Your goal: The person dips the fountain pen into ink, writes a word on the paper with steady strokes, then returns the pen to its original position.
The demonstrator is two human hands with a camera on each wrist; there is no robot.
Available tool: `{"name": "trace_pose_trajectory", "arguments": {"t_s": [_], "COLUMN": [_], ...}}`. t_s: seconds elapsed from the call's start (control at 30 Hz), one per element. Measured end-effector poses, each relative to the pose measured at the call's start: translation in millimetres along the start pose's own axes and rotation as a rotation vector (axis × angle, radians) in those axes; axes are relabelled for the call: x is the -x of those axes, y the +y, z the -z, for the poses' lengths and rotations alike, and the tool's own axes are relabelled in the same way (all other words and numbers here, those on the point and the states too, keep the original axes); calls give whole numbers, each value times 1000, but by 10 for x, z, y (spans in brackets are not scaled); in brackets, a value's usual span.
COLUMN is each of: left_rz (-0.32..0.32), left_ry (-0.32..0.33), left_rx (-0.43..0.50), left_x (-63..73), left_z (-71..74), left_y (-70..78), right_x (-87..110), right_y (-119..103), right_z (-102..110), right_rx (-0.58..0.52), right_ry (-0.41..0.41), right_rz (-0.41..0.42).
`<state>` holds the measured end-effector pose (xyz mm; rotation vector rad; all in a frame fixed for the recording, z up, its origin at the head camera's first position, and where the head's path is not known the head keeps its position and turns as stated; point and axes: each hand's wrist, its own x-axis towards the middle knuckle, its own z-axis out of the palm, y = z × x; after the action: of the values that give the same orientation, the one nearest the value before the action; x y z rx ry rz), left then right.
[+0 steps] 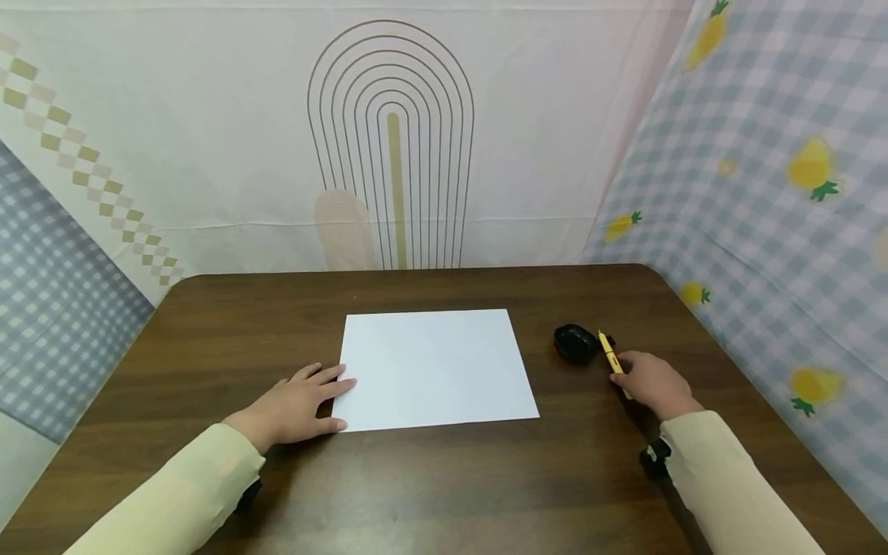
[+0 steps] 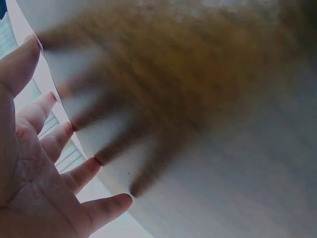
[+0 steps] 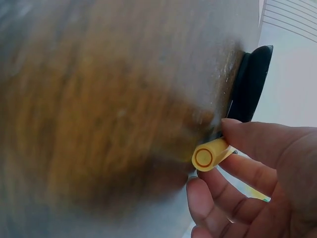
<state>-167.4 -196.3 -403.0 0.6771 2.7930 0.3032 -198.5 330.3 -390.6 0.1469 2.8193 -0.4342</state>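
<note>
A sheet of white paper lies flat on the dark wooden table. My left hand rests at its left edge with fingers spread, the fingertips on or right at the paper's margin; the left wrist view shows the same spread fingers from the palm side. Farther right, my right hand pinches a slim yellow pen between thumb and fingers, its tip pointing away from me. The right wrist view shows the pen's round yellow end. Just left of the pen sits a rounded black object, resembling a computer mouse.
A small black piece shows beside the pen's far end. The table ends at a white patterned cloth at the back. Blue checked cloth with yellow fruit prints hangs along the right side, and more checked cloth at the left.
</note>
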Motion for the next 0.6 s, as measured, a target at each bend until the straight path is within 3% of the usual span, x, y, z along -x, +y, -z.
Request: {"name": "trace_pose_trajectory", "arguments": {"t_s": [0.6], "left_rz": [5], "left_ry": [-30], "left_rx": [22], "left_x": [20], "left_z": [15], "left_y": [24], "right_x": [3], "right_y": [43], "right_z": [-21], "right_rx": [-54], "right_ry": [61], "right_rz": [2]}}
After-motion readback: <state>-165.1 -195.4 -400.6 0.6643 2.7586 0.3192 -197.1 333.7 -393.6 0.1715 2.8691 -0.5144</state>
